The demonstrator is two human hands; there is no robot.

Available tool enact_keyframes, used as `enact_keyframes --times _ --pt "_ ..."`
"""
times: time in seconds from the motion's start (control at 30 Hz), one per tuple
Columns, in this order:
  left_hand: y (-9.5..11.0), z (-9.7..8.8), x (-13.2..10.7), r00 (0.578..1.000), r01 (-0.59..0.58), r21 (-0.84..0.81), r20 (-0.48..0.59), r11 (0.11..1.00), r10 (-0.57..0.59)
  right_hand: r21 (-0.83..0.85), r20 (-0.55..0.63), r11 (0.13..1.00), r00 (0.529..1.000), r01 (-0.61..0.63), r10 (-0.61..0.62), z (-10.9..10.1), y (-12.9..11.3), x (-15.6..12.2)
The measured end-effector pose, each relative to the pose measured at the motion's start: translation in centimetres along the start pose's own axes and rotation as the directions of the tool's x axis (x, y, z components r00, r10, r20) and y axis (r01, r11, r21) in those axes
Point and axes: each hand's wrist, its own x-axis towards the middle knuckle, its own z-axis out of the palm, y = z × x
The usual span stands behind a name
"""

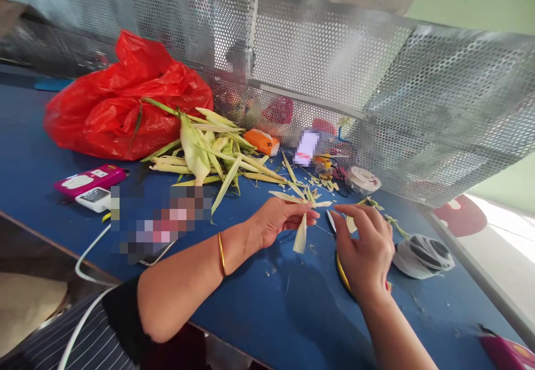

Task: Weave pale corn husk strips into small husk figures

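The left hand has its grip closed on pale, flat husk strips, overlapping too much to count, above the blue surface. The right hand is just beside; its grip is partly hidden, so I cannot tell whether it holds the one steel-bladed, yellow-handled tool there. Nearby: one red plastic bag, one heap of yellow-green husks, one grey string bundle.

PLACE: likely craft workshop | blue worktop | perforated metal partition | thread spool | husk pile
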Motion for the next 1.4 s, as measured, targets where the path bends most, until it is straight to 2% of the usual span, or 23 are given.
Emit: enact_keyframes --times 0.03,0.1,0.17,0.23,0.3,0.53,0.7,0.83,0.93,1.0,1.03,1.17,1.27,1.4 --pt "0.0 0.0 0.0 0.999 -0.034 -0.020 0.013 0.999 0.034 0.028 0.019 1.000 1.000 -0.004 0.004 -0.1 -0.3 -0.1" --pt "-0.1 0.0 0.1 0.996 -0.091 -0.045 0.014 0.995 0.092 0.152 0.154 0.985 0.986 -0.079 0.056 0.1 -1.0 -0.4" --pt "-0.2 0.2 0.1 0.994 -0.112 -0.050 0.000 0.992 0.112 0.282 0.312 0.931 0.940 -0.230 0.138 0.6 -1.6 -0.7" --pt "-0.3 0.4 0.0 0.994 -0.108 -0.042 -0.013 0.993 0.107 0.348 0.397 0.865 0.893 -0.361 0.212 1.1 -2.1 -1.0" --pt "-0.3 0.6 -0.2 0.994 -0.104 -0.032 -0.015 0.994 0.104 0.383 0.416 0.823 0.874 -0.419 0.251 1.5 -2.3 -1.1" --pt "-0.2 0.8 -0.1 0.988 -0.143 -0.037 -0.057 0.989 0.141 0.481 0.441 0.762 0.871 -0.434 0.218 1.1 -2.4 -0.9" --pt "-0.3 0.8 0.0 0.983 -0.151 -0.046 -0.107 0.987 0.146 0.510 0.463 0.754 0.871 -0.413 0.164 1.1 -2.6 -0.9" --pt "-0.1 0.7 0.0 0.986 -0.143 -0.043 -0.095 0.989 0.139 0.468 0.442 0.821 0.891 -0.327 0.103 0.8 -2.5 -0.9" --pt "0.2 0.7 -0.1 0.990 -0.107 -0.017 -0.094 0.994 0.105 0.327 0.276 0.921 0.953 -0.212 0.122 0.4 -1.7 -0.7" --pt "0.4 0.7 -0.3 0.993 -0.081 -0.001 -0.084 0.997 0.080 0.195 0.173 0.963 0.973 -0.188 0.155 0.3 -1.0 -0.4" --pt "0.4 0.7 -0.3 0.995 -0.072 0.006 -0.068 0.997 0.072 0.158 0.176 0.968 0.970 -0.194 0.166 0.3 -0.6 -0.3" --pt "0.4 0.7 -0.5 0.999 -0.032 0.025 -0.008 0.999 0.032 0.207 0.370 0.953 0.920 -0.220 0.131 0.9 0.1 -0.2" --pt "0.1 0.6 -0.3 1.000 -0.008 0.077 0.002 0.997 0.008 0.183 0.347 0.973 0.935 -0.142 0.071 1.3 -0.1 -0.5" --pt "-0.5 0.5 -0.2 0.995 -0.093 0.228 0.000 0.969 0.096 0.139 0.328 0.989 0.945 -0.041 -0.007 1.1 -0.6 -0.7"
